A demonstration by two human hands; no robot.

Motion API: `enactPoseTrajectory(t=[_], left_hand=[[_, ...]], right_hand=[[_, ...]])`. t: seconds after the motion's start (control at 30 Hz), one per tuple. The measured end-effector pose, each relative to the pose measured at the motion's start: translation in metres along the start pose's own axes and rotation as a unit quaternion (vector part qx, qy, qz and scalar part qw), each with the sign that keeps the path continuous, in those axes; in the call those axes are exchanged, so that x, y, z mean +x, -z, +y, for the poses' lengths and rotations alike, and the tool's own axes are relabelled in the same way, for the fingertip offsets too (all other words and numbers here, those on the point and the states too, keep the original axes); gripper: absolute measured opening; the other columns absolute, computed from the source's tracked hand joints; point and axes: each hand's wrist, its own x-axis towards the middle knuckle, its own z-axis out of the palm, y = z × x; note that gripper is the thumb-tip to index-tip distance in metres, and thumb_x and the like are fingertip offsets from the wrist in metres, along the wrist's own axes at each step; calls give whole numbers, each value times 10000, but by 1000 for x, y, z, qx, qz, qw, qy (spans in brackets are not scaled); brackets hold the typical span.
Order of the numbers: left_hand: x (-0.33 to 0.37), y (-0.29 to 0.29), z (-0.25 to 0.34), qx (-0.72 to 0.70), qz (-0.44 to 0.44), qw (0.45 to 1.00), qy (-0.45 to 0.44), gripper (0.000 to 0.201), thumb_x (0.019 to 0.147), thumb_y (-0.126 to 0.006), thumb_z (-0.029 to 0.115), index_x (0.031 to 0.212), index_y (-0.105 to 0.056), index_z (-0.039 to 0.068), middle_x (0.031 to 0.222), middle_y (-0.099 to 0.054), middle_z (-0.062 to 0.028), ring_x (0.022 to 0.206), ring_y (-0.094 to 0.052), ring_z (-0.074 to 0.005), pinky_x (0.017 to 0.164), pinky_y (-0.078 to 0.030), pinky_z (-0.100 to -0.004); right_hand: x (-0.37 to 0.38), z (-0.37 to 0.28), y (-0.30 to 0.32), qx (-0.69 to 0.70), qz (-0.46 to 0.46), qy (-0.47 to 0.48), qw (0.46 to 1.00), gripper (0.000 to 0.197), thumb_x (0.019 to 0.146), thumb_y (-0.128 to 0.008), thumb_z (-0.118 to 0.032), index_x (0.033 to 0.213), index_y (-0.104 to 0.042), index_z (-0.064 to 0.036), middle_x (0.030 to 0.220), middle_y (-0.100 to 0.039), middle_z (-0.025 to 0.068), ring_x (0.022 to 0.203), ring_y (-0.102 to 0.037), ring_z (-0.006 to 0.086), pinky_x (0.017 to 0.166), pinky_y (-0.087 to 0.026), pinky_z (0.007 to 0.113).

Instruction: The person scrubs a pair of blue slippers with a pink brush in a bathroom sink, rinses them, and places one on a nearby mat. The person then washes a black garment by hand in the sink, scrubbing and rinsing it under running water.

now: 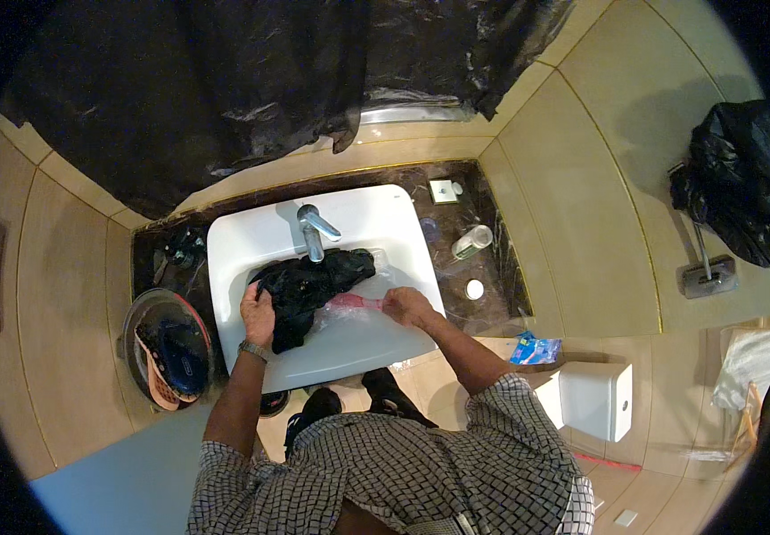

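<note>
A wet-looking black cloth point(309, 285) lies bunched in the white sink point(327, 361), below the metal tap point(314, 234). My left hand point(258, 316) grips the cloth at its left edge, with a watch on that wrist. From the right, my right hand point(407, 307) is closed round the end of a pink brush-like tool point(354, 301). The tool's other end lies against the cloth's right side; its exact shape is hard to make out. Cloudy water with some suds surrounds the cloth.
Left of the sink stands a round basin point(140, 332) holding sandals and a dark blue item. On the dark counter to the right are a clear bottle point(472, 242) and a round white lid point(474, 289). A white toilet point(594, 401) is at my right; black plastic sheeting point(198, 89) hangs behind the sink.
</note>
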Motion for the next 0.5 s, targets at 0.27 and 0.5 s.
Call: enactPoseTrajectory(t=[0.27, 0.5], left_hand=[[-3, -19, 4, 164, 37, 984, -61, 262, 997, -607, 27, 1247, -674, -13, 1068, -730, -76, 987, -673, -185, 907, -536, -335], [-29, -34, 22, 241, -9, 963, -117, 276, 939, -657, 34, 1214, -675, 16, 1068, -726, -165, 999, -714, -289, 915, -555, -392]], right_hand=[[-83, 24, 46, 55, 217, -30, 974, 177, 975, -699, -304, 1018, -795, -161, 952, -739, 147, 914, -714, 376, 823, -577, 479], [-39, 28, 79, 123, 455, 125, 873, 135, 897, -757, -10, 1009, -796, -76, 875, -695, 154, 816, -682, 325, 722, -558, 425]])
